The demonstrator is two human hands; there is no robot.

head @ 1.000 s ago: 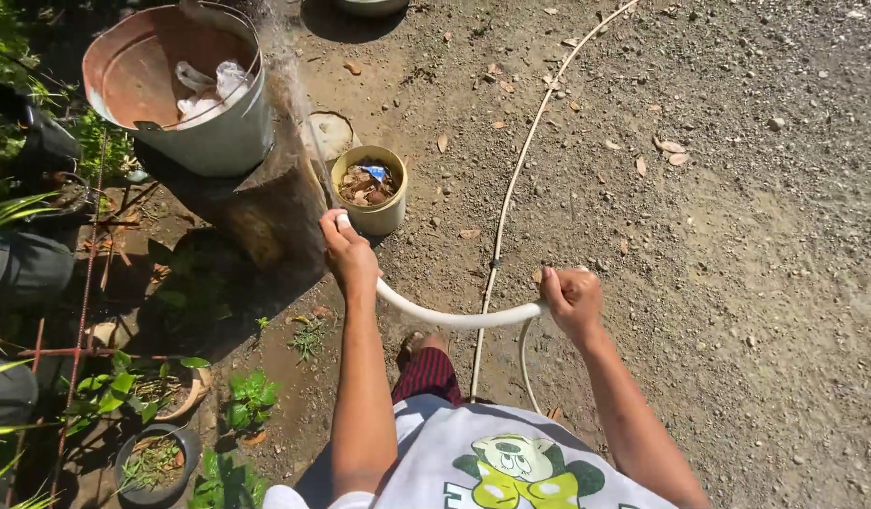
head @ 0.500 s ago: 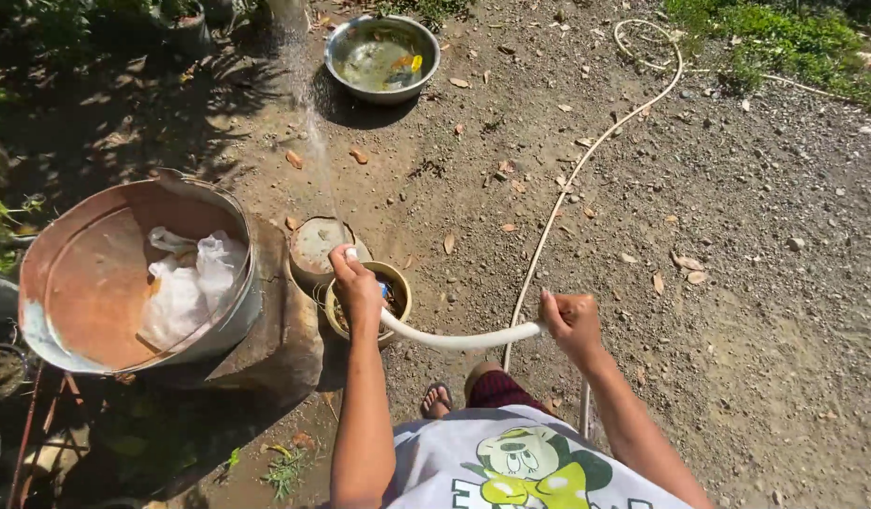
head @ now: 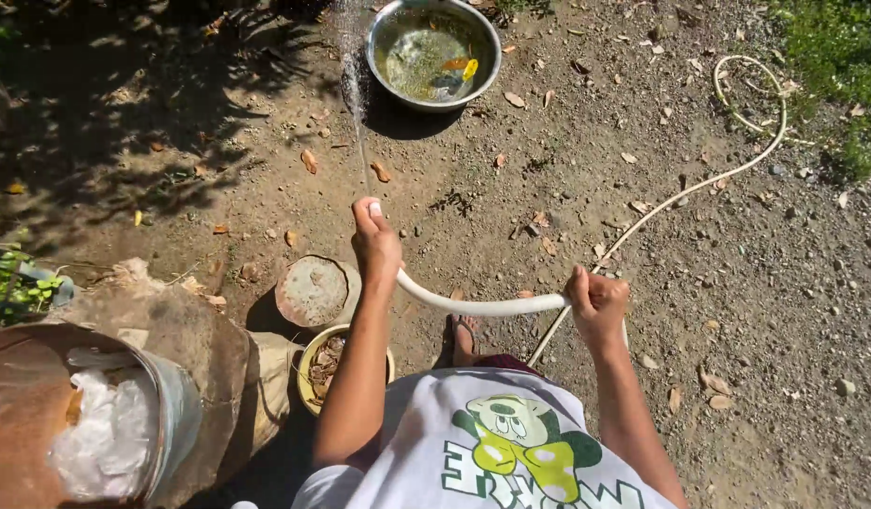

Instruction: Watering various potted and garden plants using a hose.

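The left hand [head: 376, 240] is stretched forward on a nearly straight arm, fist closed around the open end of a white hose [head: 478, 304], with the thumb pressed over the nozzle so a thin spray of water [head: 352, 90] shoots away toward the top edge of the ground. The right hand [head: 597, 302] sits lower and further right, elbow bent, also closed in a fist around the same hose. Between the two hands the hose sags in a shallow curve.

There is one hose. It is pale, thin and smooth, and past the right hand it runs across the bare ground [head: 756, 283] toward the upper right corner, where it loops once near a patch of grass [head: 836, 47].

One round metal bowl [head: 433, 54] stands near the top edge, holding murky water with something orange and yellow floating in it. The spray passes just to its left. One small yellow pot [head: 324, 368] filled with dry leaves sits beside the left forearm, and one round stone-like disc [head: 313, 292] lies just above it. One large rusty tub [head: 58, 424] with white plastic bags inside fills the lower left corner, resting on a big rock [head: 186, 339]. One sandalled foot [head: 463, 335] shows under the hose.
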